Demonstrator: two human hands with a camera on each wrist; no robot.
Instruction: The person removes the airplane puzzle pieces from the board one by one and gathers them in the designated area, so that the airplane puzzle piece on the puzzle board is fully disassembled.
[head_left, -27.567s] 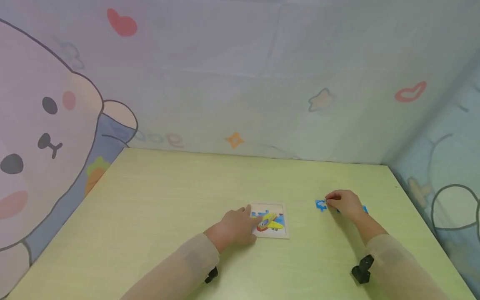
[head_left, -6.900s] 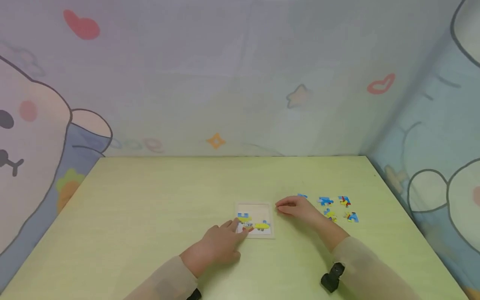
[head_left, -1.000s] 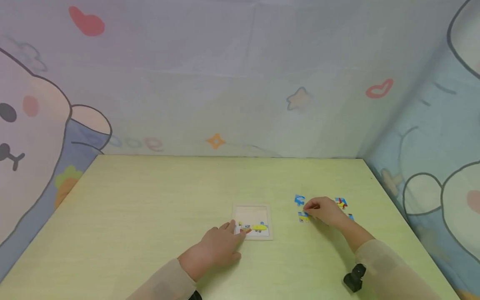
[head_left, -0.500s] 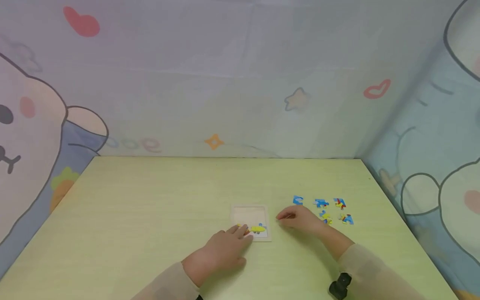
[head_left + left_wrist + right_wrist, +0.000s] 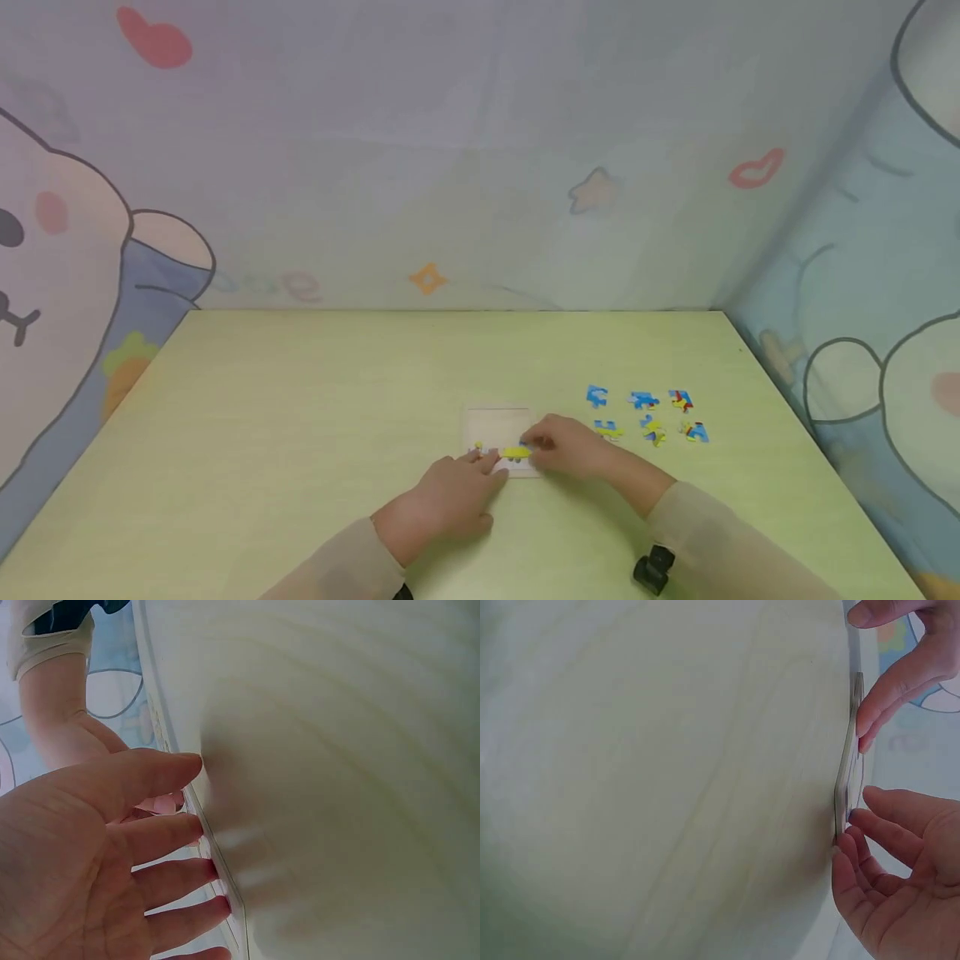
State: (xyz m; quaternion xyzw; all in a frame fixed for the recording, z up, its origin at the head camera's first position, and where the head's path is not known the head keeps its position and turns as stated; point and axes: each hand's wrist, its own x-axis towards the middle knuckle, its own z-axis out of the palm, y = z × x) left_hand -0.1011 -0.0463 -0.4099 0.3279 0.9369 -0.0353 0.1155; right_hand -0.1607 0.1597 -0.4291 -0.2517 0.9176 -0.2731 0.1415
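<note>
A square wooden puzzle tray (image 5: 498,421) lies on the table, with its lower part holding jigsaw pieces of a yellow plane picture. My left hand (image 5: 453,496) rests on the tray's lower left, fingers extended over pieces there; in the left wrist view the left hand (image 5: 97,847) has its fingers spread. My right hand (image 5: 573,450) is at the tray's right side, fingertips at a yellow and blue jigsaw piece (image 5: 516,453). In the right wrist view the right hand (image 5: 904,862) touches the tray edge with loosely bent fingers, thumb apart from the index.
Several loose jigsaw pieces lie in two rows right of the tray, among them a blue piece (image 5: 597,395) and a blue and yellow piece (image 5: 607,430). A pale green tabletop (image 5: 322,400) meets a printed cloth backdrop (image 5: 360,167) behind.
Since the earliest frames, pieces have left the tray and more lie at the right. In the last second my right hand has moved left from the loose pieces to the tray.
</note>
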